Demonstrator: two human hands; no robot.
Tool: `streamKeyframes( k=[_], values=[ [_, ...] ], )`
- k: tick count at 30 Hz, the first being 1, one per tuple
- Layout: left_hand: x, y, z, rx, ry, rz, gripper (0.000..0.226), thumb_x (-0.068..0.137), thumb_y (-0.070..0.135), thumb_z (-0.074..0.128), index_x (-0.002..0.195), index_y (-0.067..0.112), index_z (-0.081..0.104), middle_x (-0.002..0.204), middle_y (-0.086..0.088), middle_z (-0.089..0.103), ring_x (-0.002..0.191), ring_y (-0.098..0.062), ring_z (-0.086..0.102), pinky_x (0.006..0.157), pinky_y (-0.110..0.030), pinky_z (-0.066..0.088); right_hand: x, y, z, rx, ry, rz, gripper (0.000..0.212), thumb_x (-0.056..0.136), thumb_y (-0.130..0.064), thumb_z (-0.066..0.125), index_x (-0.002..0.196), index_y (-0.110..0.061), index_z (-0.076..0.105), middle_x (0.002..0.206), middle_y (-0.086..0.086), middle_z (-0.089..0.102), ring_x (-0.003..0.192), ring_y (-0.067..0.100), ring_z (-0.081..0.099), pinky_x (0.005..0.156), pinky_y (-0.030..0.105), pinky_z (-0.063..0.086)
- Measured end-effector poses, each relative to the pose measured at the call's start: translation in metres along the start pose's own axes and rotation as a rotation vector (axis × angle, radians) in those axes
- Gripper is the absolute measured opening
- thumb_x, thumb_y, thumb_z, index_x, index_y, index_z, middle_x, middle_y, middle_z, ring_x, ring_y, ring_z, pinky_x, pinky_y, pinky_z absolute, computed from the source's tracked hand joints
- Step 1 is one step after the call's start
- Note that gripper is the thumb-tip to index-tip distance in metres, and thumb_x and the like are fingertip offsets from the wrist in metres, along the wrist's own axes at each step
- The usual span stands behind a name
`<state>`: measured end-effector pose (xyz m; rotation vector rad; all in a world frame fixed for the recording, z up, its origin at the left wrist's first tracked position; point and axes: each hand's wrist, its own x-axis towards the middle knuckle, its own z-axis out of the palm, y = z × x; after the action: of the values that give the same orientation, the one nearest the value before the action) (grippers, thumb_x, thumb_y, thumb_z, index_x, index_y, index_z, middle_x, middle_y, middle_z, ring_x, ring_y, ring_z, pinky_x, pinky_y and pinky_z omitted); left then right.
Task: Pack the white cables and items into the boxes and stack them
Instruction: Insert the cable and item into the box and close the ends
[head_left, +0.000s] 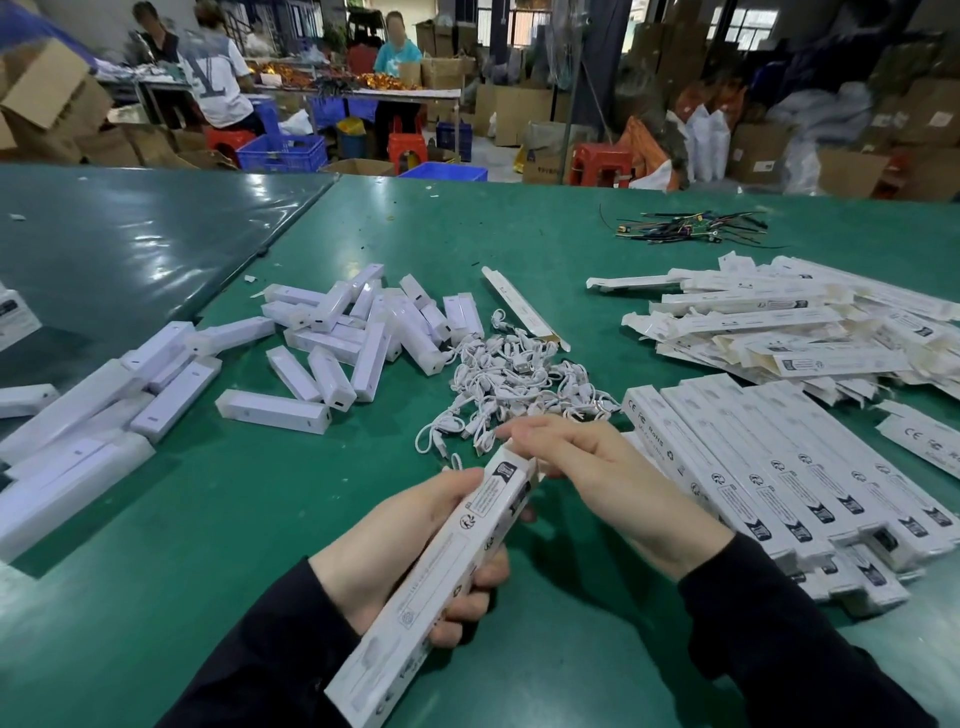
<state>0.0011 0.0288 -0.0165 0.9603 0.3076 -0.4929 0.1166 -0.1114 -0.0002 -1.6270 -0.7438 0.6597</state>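
Green table top (311, 519) all around, shiny and flat. Near the middle, low down, 1 long white box (447, 582) held up off the table, tilted, far end pointing to 1 o'clock. Left hand (415, 561) wrapped round the box from the 9 o'clock side, fingers curled under it, thumb on top. Right hand (613, 483) at the far end of the box, coming in from 3 o'clock, fingers (524, 428) mostly straight and reaching over the box tip; hard to tell what sits under them. Both arms in dark sleeves (779, 623).

Just past the hands, at 12 o'clock, a heap of small white cables (519, 379), all tangled. At 10 o'clock, a pile of white plastic bars (363, 332), lying every which way, with more bars (104, 405) at 9 o'clock. At 3 o'clock, closed white boxes in a row (769, 467), side by side and touching. At 2 o'clock, flat unfolded boxes in a loose pile (779, 322). Far off at 1 o'clock, a bunch of thin dark wires (691, 228).

Past the table, people at another table (363, 93), blue crates (283, 150), red stools (602, 163) and brown cartons (519, 111).
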Motion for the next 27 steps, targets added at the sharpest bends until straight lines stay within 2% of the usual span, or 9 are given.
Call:
streamKeyframes(
  k=[3,5,8,9,12,16,21,25,27],
  values=[
    [0.005,0.004,0.002,0.029,0.152,0.168,0.034,0.088,0.04,0.058,0.103,0.009,0.059,0.067,-0.014,0.053,0.041,-0.02,0.046,0.038,-0.021,0.039,0.001,0.002,-0.001,0.04,0.112,-0.047,0.006,0.084,-0.016,0.072,0.089,-0.014,0.075,0.092,-0.006,0.074,0.083,0.002,0.064,0.076,0.012,0.048],
    [0.006,0.009,0.003,0.164,0.278,0.362,0.02,0.103,0.024,0.042,0.106,0.012,0.057,0.076,-0.02,0.056,0.044,-0.02,0.054,0.039,-0.024,0.044,0.002,0.004,0.0,0.103,0.211,-0.063,0.012,0.079,-0.012,0.077,0.09,-0.016,0.071,0.084,-0.007,0.072,0.077,0.003,0.064,0.071,0.014,0.05],
    [-0.002,0.003,0.008,0.141,0.192,0.494,0.03,0.095,0.033,0.047,0.125,0.037,0.049,0.083,-0.02,0.064,0.051,-0.027,0.055,0.04,-0.028,0.048,0.002,0.004,0.001,0.131,0.268,-0.097,0.011,0.079,-0.015,0.077,0.089,-0.016,0.072,0.084,-0.004,0.073,0.077,0.004,0.065,0.068,0.015,0.05],
    [-0.005,0.002,0.009,0.163,0.178,0.517,0.034,0.093,0.034,0.049,0.127,0.039,0.048,0.084,-0.02,0.065,0.053,-0.028,0.055,0.041,-0.029,0.049,0.002,0.003,0.002,0.126,0.251,-0.104,0.007,0.081,-0.017,0.075,0.088,-0.017,0.074,0.085,-0.001,0.074,0.078,0.005,0.066,0.069,0.015,0.05],
    [-0.006,-0.001,0.01,0.199,0.2,0.574,0.041,0.089,0.032,0.053,0.129,0.037,0.047,0.082,-0.02,0.065,0.057,-0.029,0.056,0.041,-0.03,0.05,0.0,0.001,0.005,0.123,0.2,-0.108,0.008,0.085,-0.02,0.071,0.088,-0.018,0.077,0.088,0.004,0.075,0.078,0.007,0.067,0.069,0.019,0.053],
    [-0.006,-0.001,0.011,0.195,0.177,0.6,0.043,0.089,0.026,0.06,0.13,0.038,0.05,0.08,-0.018,0.063,0.057,-0.027,0.057,0.043,-0.032,0.052,-0.003,-0.004,0.006,0.168,0.144,-0.083,0.015,0.089,-0.007,0.065,0.089,-0.017,0.077,0.084,0.002,0.074,0.075,0.008,0.066,0.065,0.02,0.052],
    [-0.007,-0.003,0.014,0.277,0.116,0.606,0.053,0.084,0.013,0.063,0.131,0.035,0.051,0.082,-0.016,0.061,0.059,-0.029,0.059,0.055,-0.046,0.058,-0.005,-0.008,0.008,0.189,0.06,-0.024,0.022,0.089,-0.005,0.062,0.079,-0.018,0.077,0.086,0.005,0.075,0.077,0.013,0.068,0.072,0.03,0.053],
    [-0.006,-0.004,0.016,0.305,0.161,0.664,0.048,0.083,0.013,0.063,0.128,0.023,0.05,0.085,-0.018,0.064,0.059,-0.032,0.061,0.054,-0.047,0.059,-0.004,-0.01,0.005,0.259,0.102,-0.002,0.006,0.083,-0.011,0.069,0.079,-0.015,0.072,0.08,0.006,0.074,0.068,0.014,0.068,0.061,0.021,0.051],
    [-0.006,-0.003,0.017,0.312,0.169,0.678,0.039,0.084,0.015,0.062,0.121,0.016,0.049,0.085,-0.019,0.065,0.058,-0.034,0.062,0.052,-0.047,0.059,-0.004,-0.011,0.004,0.24,0.093,0.016,0.01,0.083,-0.018,0.068,0.078,-0.013,0.075,0.081,0.007,0.075,0.068,0.014,0.067,0.06,0.019,0.051]
  ],
)
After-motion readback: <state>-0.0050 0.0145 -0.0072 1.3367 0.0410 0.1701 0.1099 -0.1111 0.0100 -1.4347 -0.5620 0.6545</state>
